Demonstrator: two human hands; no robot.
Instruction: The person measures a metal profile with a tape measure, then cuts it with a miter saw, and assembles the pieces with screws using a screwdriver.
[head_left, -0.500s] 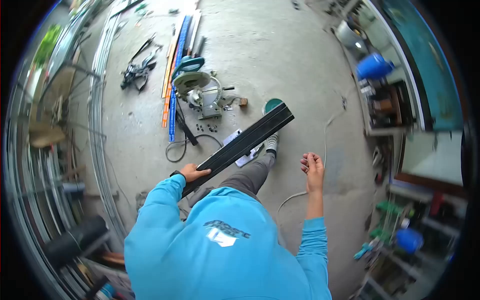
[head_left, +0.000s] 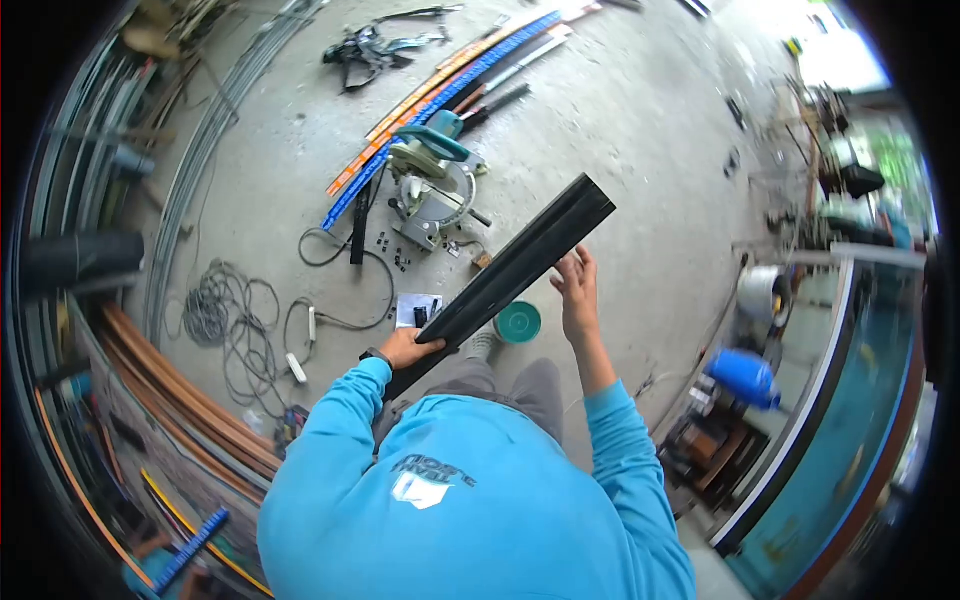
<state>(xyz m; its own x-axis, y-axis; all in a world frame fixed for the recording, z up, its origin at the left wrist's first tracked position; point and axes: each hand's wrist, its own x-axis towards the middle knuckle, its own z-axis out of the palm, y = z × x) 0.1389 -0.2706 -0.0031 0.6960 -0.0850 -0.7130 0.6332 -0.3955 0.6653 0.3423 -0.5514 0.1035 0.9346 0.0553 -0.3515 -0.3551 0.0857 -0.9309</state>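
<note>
Black bar (head_left: 500,284): long, straight, grooved lengthwise; ctr of frame, runs diag. from lower L near the wearer's body to upper R, held off the floor. Far end points to upper R of ctr.

Left hand (head_left: 410,348): grasping black bar nr its lower end, thumb on top; dark band (head_left: 376,355) at wrist.

Right hand (head_left: 577,290): nothing in its grip, fingers loosely spread & part. bent, just beside lower R edge of black bar; contact can't be told.

Miter saw (head_left: 434,192): upper ctr-L, on floor, w/ teal handle.

Blue & orange strips (head_left: 440,98): upper ctr, lying diag. beyond saw.

Small black pcs (head_left: 398,252): scattered on floor, L of ctr, below saw.

Wood block (head_left: 482,260): small, nr upper edge of black bar.

White sheet (head_left: 408,304): L of ctr, dark items on it, nr left hand.

Green tub (head_left: 518,322): round, ctr, on floor btwn black bar & wearer's legs.

Grey cable (head_left: 228,318): tangled loops, mid-L.

Metal lengths (head_left: 215,130): upper L, bundled.

Brown tubes (head_left: 180,400): lower L, side by side.

Blue container (head_left: 742,378): R side, nr glass tank (head_left: 850,420).
</note>
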